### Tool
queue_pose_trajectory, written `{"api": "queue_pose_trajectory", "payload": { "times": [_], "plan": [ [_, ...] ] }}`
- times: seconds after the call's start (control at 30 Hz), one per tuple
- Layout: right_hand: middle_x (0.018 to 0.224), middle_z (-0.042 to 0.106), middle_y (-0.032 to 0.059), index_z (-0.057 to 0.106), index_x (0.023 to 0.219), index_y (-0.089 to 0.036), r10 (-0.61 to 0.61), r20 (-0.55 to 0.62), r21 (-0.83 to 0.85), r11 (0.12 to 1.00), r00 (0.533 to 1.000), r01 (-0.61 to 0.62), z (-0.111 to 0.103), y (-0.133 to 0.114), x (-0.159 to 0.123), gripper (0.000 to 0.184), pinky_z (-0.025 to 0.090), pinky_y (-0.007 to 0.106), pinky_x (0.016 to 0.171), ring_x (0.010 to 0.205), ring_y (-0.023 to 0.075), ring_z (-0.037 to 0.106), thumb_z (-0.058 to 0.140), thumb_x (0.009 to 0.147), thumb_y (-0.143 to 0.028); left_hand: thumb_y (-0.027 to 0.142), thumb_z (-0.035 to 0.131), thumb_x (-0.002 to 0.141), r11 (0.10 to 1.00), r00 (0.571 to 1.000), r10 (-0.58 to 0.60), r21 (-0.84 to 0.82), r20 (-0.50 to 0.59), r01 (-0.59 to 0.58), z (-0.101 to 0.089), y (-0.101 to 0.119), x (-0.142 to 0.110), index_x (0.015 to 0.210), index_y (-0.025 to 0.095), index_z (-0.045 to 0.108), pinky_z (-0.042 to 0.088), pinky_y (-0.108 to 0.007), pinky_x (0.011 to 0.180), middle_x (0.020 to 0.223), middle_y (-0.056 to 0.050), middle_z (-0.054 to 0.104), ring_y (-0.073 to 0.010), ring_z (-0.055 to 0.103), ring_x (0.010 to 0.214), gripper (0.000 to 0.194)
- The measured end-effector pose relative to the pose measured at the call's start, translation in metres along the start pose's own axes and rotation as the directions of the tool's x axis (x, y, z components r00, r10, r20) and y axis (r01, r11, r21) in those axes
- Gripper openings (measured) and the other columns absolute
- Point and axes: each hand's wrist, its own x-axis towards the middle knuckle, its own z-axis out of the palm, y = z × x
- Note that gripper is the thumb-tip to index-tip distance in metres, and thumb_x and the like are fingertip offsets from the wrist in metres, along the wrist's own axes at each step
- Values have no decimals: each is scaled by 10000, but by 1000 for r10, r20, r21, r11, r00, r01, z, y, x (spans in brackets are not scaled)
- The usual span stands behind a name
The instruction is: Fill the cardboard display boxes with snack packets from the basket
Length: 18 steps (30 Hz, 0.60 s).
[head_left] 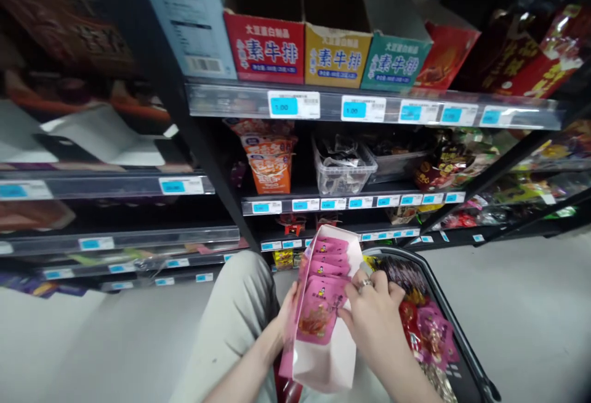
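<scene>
A white-lined pink cardboard box [323, 366] is tilted in front of my knee. Several pink snack packets [318, 304] stand in a row inside it. My left hand [290, 314] grips the box along its left side, with the fingers mostly hidden behind the wall. My right hand [376, 304], with a ring on one finger, reaches over the right wall. Its thumb and curled fingers are closed at the right edge of the front packet. Beside the right forearm, a dark shopping basket [462, 335] holds pink, red and dark snack packs.
Ahead, a shelf carries red, yellow and green snack boxes [338, 55]. Below are orange snack bags [270, 163] and a clear plastic tub [344, 172]. Price labels [293, 105] line the shelf edges. Another shelf unit [111, 181] stands at left.
</scene>
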Motion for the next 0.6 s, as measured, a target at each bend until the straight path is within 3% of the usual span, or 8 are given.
{"api": "queue_pose_trajectory", "payload": {
  "times": [0.07, 0.13, 0.23, 0.33, 0.43, 0.6],
  "plan": [
    [1082, 733, 79, 727, 834, -226, 67, 90, -19, 998, 994, -65, 3, -4, -4, 117, 341, 425, 791, 958, 297, 534, 820, 806, -161, 635, 810, 777, 1000, 998, 16, 12, -59, -16, -2, 1, 1, 1212, 148, 772, 461, -405, 1116, 1169, -110, 812, -303, 726, 1146, 654],
    [1125, 729, 77, 758, 978, -239, 129, 123, -30, 992, 984, -126, 2, -6, -7, 178, 348, 430, 814, 999, 299, 547, 808, 832, -151, 638, 833, 753, 1000, 995, 22, 23, -99, -20, -3, 1, 1, 1233, 158, 768, 475, -410, 1089, 1189, -109, 809, -306, 725, 1146, 681],
    [1159, 728, 69, 764, 1099, -267, 173, 155, 18, 984, 973, -178, -4, -7, -8, 240, 349, 443, 839, 1053, 309, 555, 790, 872, -194, 678, 847, 711, 999, 999, -14, 30, -52, 16, -1, 0, 1, 1192, 123, 780, 485, -399, 1074, 1159, -127, 814, -305, 738, 1097, 737],
    [1100, 734, 33, 773, 880, -281, 193, 289, 122, 964, 938, -236, -5, -7, -7, 91, 341, 439, 843, 1053, 302, 565, 811, 851, -204, 691, 879, 648, 999, 999, -40, 32, -19, 40, -1, 1, 1, 1137, 95, 790, 495, -392, 1049, 1114, -140, 822, -311, 747, 1061, 776],
    [1092, 716, 24, 740, 806, -259, 160, 357, 156, 961, 920, -227, 1, -9, -11, 116, 357, 434, 862, 1049, 290, 568, 802, 840, -167, 637, 911, 638, 999, 999, -33, 29, -37, 35, -6, 1, 2, 1164, 103, 786, 498, -392, 1036, 1119, -139, 823, -311, 754, 1055, 761],
    [1232, 693, 63, 751, 1149, -299, 183, 324, -16, 982, 928, -188, 3, -15, -18, 379, 406, 478, 884, 1082, 325, 566, 870, 793, -245, 534, 912, 698, 999, 997, -39, -39, -63, 37, -12, 1, 3, 1136, 141, 799, 482, -373, 1079, 1179, -107, 815, -290, 757, 1093, 600]
  ]
}}
